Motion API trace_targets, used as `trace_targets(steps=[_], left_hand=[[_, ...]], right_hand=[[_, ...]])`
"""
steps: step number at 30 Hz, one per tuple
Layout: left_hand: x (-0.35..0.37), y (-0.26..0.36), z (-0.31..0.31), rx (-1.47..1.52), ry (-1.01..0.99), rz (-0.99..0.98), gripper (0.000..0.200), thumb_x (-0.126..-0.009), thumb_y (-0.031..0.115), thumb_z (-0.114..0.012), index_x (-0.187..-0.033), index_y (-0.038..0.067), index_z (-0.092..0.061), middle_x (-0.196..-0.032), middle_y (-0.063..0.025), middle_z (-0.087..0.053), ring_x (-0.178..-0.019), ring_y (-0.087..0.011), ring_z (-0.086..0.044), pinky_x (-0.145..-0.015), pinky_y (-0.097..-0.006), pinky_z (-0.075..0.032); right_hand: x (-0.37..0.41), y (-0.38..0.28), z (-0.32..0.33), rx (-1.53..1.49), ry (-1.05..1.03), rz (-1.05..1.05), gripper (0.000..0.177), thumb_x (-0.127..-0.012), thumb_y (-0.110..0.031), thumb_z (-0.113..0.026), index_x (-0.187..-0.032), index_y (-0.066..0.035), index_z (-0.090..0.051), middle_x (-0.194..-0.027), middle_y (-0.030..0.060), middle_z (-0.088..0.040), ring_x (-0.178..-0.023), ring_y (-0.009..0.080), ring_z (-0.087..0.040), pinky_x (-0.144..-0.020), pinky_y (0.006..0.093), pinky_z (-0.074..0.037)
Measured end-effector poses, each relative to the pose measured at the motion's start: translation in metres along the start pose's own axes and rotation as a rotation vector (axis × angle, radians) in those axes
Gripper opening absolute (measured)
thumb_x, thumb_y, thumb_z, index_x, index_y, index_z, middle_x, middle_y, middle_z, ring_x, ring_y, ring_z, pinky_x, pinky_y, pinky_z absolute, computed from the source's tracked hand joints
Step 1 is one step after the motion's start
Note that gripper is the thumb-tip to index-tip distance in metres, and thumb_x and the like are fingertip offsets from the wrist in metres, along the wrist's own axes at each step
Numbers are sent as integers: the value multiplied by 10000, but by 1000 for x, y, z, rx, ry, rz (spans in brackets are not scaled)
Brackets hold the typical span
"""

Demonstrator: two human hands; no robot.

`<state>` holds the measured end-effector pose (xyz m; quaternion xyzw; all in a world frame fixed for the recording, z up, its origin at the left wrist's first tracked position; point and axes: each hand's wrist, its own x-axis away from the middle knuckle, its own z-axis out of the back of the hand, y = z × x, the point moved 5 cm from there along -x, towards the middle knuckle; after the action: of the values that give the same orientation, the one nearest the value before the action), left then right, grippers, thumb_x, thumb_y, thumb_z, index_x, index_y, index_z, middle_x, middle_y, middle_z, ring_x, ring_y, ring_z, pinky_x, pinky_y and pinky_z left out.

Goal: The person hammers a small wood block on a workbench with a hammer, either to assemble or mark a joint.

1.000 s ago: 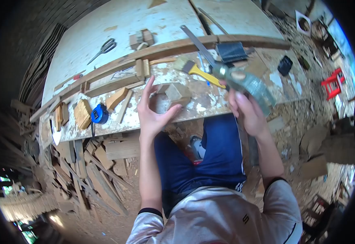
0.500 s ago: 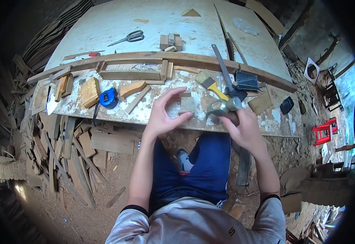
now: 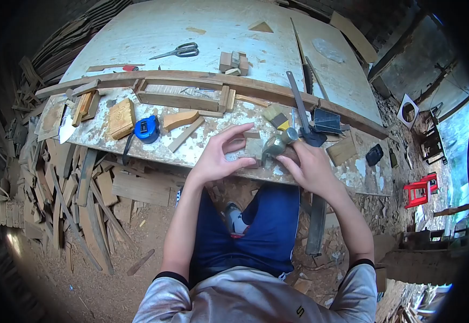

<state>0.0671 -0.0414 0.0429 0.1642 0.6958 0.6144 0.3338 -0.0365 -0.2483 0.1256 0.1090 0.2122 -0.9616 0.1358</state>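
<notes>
My left hand point(image 3: 218, 156) is curved around a small wooden block point(image 3: 254, 146) near the front edge of the workbench. Its thumb is at the block's near end and the fingers reach to the far end, partly hiding it. In my right hand point(image 3: 312, 164) is a hammer point(image 3: 275, 145), gripped close to its metal head. The head is beside the block's right side; most of the handle is hidden by the hand. Just behind the hammer lies a paintbrush point(image 3: 275, 116) with a black and yellow handle.
On the workbench point(image 3: 191, 145) lie a blue tape measure point(image 3: 147, 130), wood pieces point(image 3: 121, 119), a try square point(image 3: 299, 102), a black box-like item point(image 3: 374, 154) and scissors point(image 3: 175, 51). A long wooden rail point(image 3: 267, 86) crosses the bench. Scrap wood point(image 3: 89, 199) covers the floor at left.
The hammer head has moved left, closer to the block. My left thumb and fingers have come closer around the block. The view has shifted slightly.
</notes>
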Motion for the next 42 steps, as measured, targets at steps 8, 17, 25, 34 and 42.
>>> trace_targets(steps=[8,17,25,34,42], left_hand=[[0,-3,4,48,-70,44,820,-832,52,-925,-1563,60,-554,-1559,-74,-566,-1417,-212,-563,-1232,-450,-488],[0,0,5,3,-86,58,803,-845,47,-917,-1559,71,-549,-1565,-72,-536,-1476,-235,-534,-1240,-463,-476],[1,5,10,-34,-117,52,773,-850,68,-918,-1537,80,-563,-1483,-82,-543,-1464,-239,-537,-1250,-471,-465],[-1,2,12,-41,-139,37,770,-849,90,-929,-1526,87,-563,-1515,-76,-520,-1471,-234,-527,-1245,-470,-468],[-1,-1,9,-52,-129,23,748,-867,111,-919,-1518,84,-551,-1499,-95,-520,-1468,-253,-531,-1240,-494,-479]], right_hand=[[-9,2,-6,148,-171,67,344,-1009,-304,-749,-1036,8,-607,-895,221,-728,-819,446,-727,-705,523,-563],[-17,4,-11,152,-422,-20,548,-1088,-484,-626,-949,41,-695,-803,259,-721,-808,481,-728,-751,563,-578],[-34,3,1,214,-479,2,540,-1076,-522,-628,-1016,11,-686,-754,219,-718,-749,471,-729,-704,545,-577],[-31,3,0,238,-406,172,471,-1009,-517,-724,-1167,-73,-733,-716,176,-716,-698,420,-726,-646,516,-574],[-2,11,-18,105,-227,-32,406,-1019,-421,-755,-993,-16,-776,-736,205,-719,-694,443,-717,-648,496,-573]])
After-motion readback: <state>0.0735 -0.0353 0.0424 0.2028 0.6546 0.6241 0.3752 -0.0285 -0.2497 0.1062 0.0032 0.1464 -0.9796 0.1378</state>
